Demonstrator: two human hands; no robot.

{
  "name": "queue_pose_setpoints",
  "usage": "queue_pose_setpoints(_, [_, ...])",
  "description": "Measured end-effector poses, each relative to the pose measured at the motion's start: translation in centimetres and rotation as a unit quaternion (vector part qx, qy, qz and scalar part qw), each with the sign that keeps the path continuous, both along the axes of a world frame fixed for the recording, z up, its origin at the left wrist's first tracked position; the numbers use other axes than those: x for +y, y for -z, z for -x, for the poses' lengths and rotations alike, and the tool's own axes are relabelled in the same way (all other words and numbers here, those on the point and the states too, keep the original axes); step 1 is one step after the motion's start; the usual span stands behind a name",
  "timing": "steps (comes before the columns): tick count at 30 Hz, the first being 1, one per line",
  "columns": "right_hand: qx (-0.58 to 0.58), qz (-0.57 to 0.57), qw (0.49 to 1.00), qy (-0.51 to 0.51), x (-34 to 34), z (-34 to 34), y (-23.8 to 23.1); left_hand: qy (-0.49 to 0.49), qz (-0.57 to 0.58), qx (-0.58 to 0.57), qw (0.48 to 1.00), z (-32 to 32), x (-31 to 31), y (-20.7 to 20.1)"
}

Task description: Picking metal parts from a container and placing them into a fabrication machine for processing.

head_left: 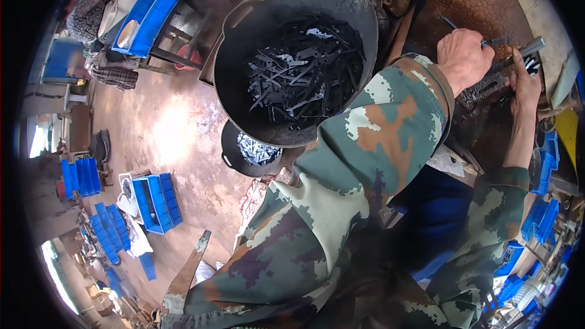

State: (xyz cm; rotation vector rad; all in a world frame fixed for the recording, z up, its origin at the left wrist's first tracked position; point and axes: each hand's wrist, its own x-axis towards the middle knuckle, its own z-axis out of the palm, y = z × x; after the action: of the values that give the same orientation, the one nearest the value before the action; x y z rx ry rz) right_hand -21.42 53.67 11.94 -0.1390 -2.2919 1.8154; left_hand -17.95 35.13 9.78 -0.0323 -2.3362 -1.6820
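Note:
My left hand [463, 58] is a closed fist at the upper right, with a thin dark metal strip [496, 41] jutting out past its knuckles. To its right, my right hand [525, 88] has its fingers bent against a grey metal bar [529, 49]. Below the bar, between the hands, sits a dark, grimy block [481, 90]; its kind is unclear. Left of my left forearm, a large black tub [234, 79] holds many dark flat metal pieces [304, 67]. A smaller black bucket [231, 158] beneath it contains shiny small metal parts [259, 151].
A worn brown leather-like sheet [481, 0] lies beyond my hands. Blue bins [158, 201] stand on the floor [195, 207] at the left, and more blue bins [539, 219] at the right. A blue tray [152, 15] rests on a stand at the upper left.

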Motion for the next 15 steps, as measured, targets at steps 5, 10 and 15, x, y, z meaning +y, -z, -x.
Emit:
queue_pose_setpoints(5, [0.011, -0.001, 1.0, 0.0, 1.5, 1.4, 1.2, 0.025, 0.036, -0.017, 0.999, -0.1, -0.1, -0.3])
queue_pose_setpoints(10, [0.027, 0.008, 1.0, 0.012, 0.4, 0.9, 0.8, 0.054, -0.006, -0.046, 0.997, -0.7, -0.2, -1.0])
queue_pose_setpoints(15, [0.024, -0.006, 1.0, 0.002, 0.4, 1.6, 0.8, 0.085, 0.108, 0.099, 0.985, 1.1, -5.0, -1.1])
